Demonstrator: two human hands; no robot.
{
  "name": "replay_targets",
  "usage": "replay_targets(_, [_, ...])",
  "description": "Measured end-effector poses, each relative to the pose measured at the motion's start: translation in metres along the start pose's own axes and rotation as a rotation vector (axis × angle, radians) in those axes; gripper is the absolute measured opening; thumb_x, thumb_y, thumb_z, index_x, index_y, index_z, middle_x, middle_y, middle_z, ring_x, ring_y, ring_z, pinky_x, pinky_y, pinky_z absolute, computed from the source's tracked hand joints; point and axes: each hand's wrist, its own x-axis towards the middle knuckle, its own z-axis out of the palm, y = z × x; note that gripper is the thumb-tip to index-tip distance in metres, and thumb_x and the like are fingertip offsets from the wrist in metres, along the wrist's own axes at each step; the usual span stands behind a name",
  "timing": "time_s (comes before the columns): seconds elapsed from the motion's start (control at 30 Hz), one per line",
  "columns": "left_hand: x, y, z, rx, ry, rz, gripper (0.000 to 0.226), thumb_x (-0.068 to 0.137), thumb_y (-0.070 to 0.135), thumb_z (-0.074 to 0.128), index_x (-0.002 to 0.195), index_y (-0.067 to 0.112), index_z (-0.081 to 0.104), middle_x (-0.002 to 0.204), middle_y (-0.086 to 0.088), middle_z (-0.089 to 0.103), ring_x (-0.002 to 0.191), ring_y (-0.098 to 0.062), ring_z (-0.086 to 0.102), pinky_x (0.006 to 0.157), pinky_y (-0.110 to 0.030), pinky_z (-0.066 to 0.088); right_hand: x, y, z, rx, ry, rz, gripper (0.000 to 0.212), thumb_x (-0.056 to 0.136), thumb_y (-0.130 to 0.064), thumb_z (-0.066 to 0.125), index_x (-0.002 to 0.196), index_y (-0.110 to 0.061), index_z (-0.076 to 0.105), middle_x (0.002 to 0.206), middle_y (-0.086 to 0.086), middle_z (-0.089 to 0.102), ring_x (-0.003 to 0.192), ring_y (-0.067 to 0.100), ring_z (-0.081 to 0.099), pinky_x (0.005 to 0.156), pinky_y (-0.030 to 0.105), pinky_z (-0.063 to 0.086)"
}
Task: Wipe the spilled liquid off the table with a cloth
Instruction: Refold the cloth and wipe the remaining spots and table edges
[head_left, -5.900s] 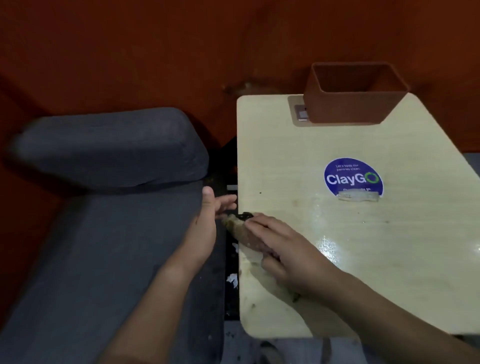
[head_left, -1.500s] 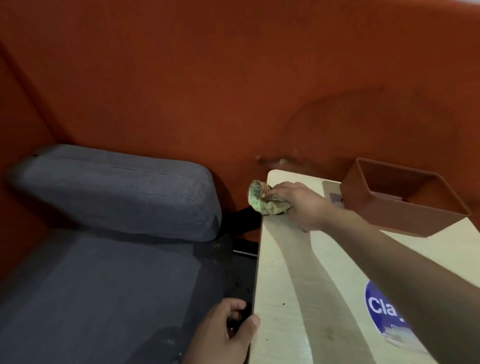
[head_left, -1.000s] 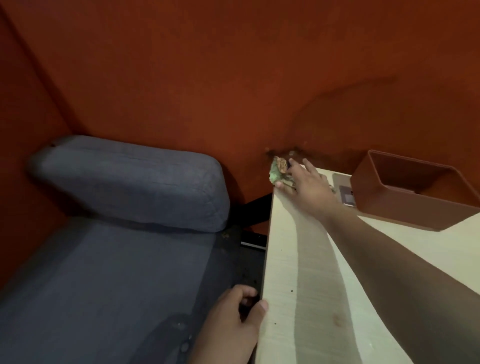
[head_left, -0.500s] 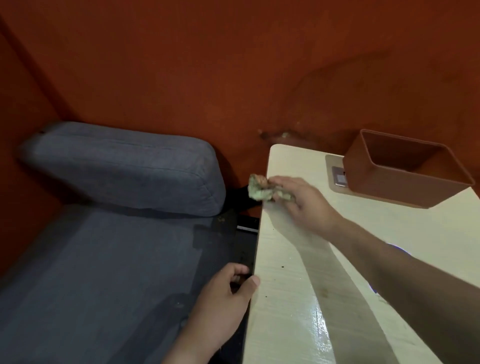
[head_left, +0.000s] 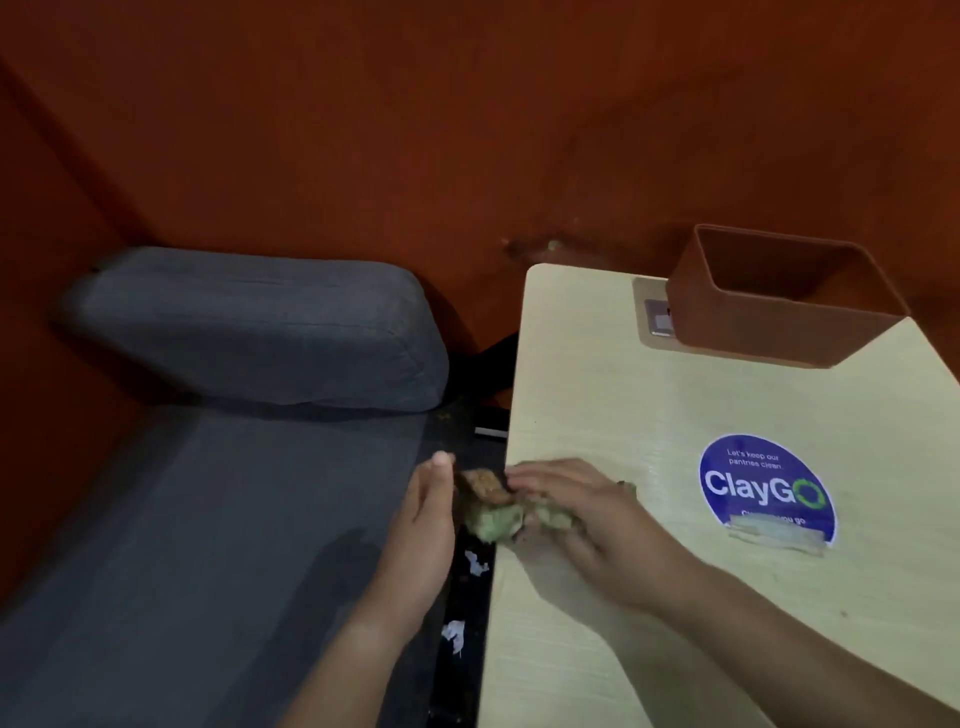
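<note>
A crumpled greenish-brown cloth (head_left: 491, 506) lies at the left edge of the pale wooden table (head_left: 597, 395), hanging partly over it. My right hand (head_left: 582, 525) presses down on the cloth with its fingers spread across it. Just off the table edge, my left hand (head_left: 423, 530) is held upright and cupped with its palm facing the cloth; its fingers are apart and nothing is in them. No pooled liquid shows on the tabletop near the hands.
A round blue ClayGo sticker (head_left: 766, 491) sits right of my hands. A brown open box (head_left: 779, 306) stands at the table's far end against the orange wall. A grey cushioned bench (head_left: 218, 467) fills the left; paper scraps (head_left: 475, 564) lie in the gap.
My right hand has dragged the cloth from the table's far left corner back along the left edge toward me. My left hand rose from gripping the edge to a cupped position beside the cloth.
</note>
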Motion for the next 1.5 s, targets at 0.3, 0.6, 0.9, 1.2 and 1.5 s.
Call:
replay_targets(0.3, [-0.001,0.005,-0.012,0.057,-0.035,0.011,0.068,0.084,0.091,0.018,0.123,0.056,0.063,0.132,0.019,0.063,0.114,-0.008,0.065,0.105,-0.045,0.045,0.021,0.03,-0.02,-0.298,0.122,0.166,0.044,0.096,-0.021,0.073,0.139,-0.013,0.065,0.147,0.002,0.061,0.134,0.028,0.055,0.111,0.049,0.043])
replay_targets(0.6, [0.012,0.016,0.003,0.246,-0.235,0.212,0.1,0.072,0.106,0.009,0.129,0.049,0.068,0.14,0.034,0.056,0.135,0.021,0.04,0.121,-0.022,0.023,-0.081,-0.066,0.032,0.2,0.05,-0.014,0.043,0.107,-0.05,0.044,0.13,-0.024,0.068,0.138,-0.013,0.065,0.127,0.011,0.06,0.106,0.031,0.048])
replay_targets(0.9, [0.013,0.028,0.001,0.598,-0.242,0.3,0.1,0.081,0.092,-0.005,0.147,0.046,0.056,0.146,0.024,0.047,0.142,0.007,0.018,0.125,-0.047,0.0,-0.05,-0.037,0.018,-0.158,0.093,0.183,0.039,0.096,-0.018,0.071,0.135,-0.012,0.069,0.144,0.003,0.064,0.13,0.027,0.056,0.11,0.048,0.044])
replay_targets(1.2, [0.003,0.046,0.004,1.057,-0.294,0.44,0.087,0.094,0.079,-0.007,0.141,0.043,0.056,0.164,0.019,0.036,0.148,-0.021,0.025,0.117,-0.056,0.016,-0.16,-0.11,0.061,0.057,-0.044,0.022,0.031,0.102,-0.023,0.06,0.131,-0.018,0.071,0.138,-0.008,0.067,0.127,0.015,0.061,0.103,0.037,0.05])
replay_targets(1.5, [0.001,0.061,0.011,1.257,-0.334,0.425,0.093,0.092,0.08,-0.007,0.148,0.035,0.052,0.164,0.013,0.034,0.146,-0.031,0.024,0.114,-0.06,0.017,-0.119,-0.094,0.048,-0.064,0.177,0.35,0.038,0.088,-0.003,0.076,0.126,-0.004,0.072,0.137,0.008,0.067,0.121,0.034,0.062,0.102,0.051,0.051])
